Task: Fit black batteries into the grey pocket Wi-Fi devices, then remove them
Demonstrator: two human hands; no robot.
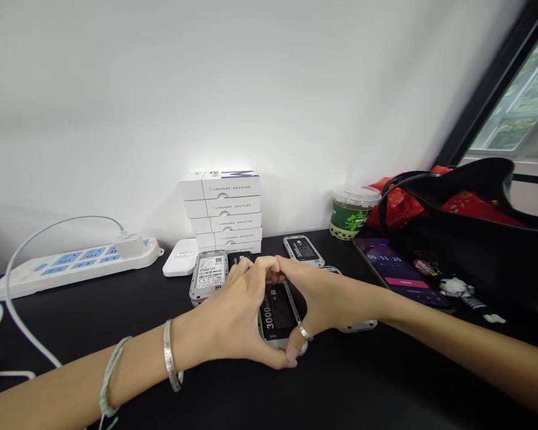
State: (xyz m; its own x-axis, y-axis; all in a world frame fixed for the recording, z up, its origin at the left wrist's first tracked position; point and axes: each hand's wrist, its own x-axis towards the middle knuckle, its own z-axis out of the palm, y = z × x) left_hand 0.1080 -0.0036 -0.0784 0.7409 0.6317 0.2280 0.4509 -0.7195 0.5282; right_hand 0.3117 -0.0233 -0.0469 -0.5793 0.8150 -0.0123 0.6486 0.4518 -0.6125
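My left hand [231,316] and my right hand [327,298] curve around an opened white device [278,344] with a black 3000mAh battery [277,313] inside. Its far end is hidden by my bent fingers, which meet there. Both thumbs come together at its near edge. Left of my hands lies another opened device [210,272], its label showing and no battery in it. Beside that, a loose black battery [239,258] is partly covered by my left fingers. Behind my right hand lies a device with a battery fitted [303,249].
White boxes [226,224] are stacked by the wall, next to white covers [180,258]. A power strip [78,260] with cables lies left. At right are a drink cup [350,214], a phone [399,272], a keychain figure [459,289] and a black bag [475,221]. Another device [358,326] sits under my right wrist.
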